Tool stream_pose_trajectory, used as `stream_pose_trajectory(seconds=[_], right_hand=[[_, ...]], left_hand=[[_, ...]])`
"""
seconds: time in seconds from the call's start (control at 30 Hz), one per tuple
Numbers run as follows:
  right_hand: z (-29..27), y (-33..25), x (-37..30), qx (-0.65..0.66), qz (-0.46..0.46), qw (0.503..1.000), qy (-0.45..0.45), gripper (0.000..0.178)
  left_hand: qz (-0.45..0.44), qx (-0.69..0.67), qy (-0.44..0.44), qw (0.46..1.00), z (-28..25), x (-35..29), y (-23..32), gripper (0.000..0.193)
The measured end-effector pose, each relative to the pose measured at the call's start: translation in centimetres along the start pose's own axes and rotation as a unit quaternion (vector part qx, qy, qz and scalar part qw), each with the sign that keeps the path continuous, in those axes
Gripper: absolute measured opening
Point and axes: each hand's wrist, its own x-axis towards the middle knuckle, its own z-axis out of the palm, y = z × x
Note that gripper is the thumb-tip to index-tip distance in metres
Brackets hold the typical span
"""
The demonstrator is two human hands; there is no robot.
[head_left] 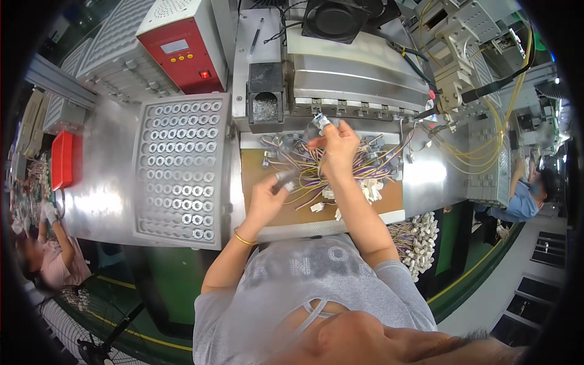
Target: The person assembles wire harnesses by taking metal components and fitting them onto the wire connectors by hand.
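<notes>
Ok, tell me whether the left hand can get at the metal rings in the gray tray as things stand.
Probably yes. The left hand is to the right of the gray tray, and nothing visible covers the metal rings or blocks the way, though blur hides whether the hand holds anything.

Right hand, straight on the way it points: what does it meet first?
Ahead of the right hand, probably the row of small fittings fronting the metal housing, though depth is unclear.
</notes>
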Motion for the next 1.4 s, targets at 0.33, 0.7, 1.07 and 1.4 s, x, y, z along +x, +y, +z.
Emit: stream_pose_trajectory(seconds=[0.33,0.7,1.07,1.4], right_hand=[[-4.1,-2.7,1.2,-0.388,-0.128,0.908,-0.097,0.020],[-5.5,-2.1,-2.2,-0.284,-0.225,0.930,-0.056,0.032],[-5.0,-1.4,-4.4,-0.351,-0.102,0.861,-0.354,0.037],[-9.2,0.4,-0.8,-0.325,-0.094,0.898,-0.283,0.010]], left_hand=[[-0.009,-0.046,0.010,0.999,-0.8,-0.2,1.5,0.028],[0.016,-0.012,0.031,0.999,0.1,0.3,2.3,0.029],[0.368,0.297,0.138,0.870,-0.1,-0.5,7.3,0.035],[0.053,0.240,0.328,0.912,-5.2,-3.3,6.4,0.024]])
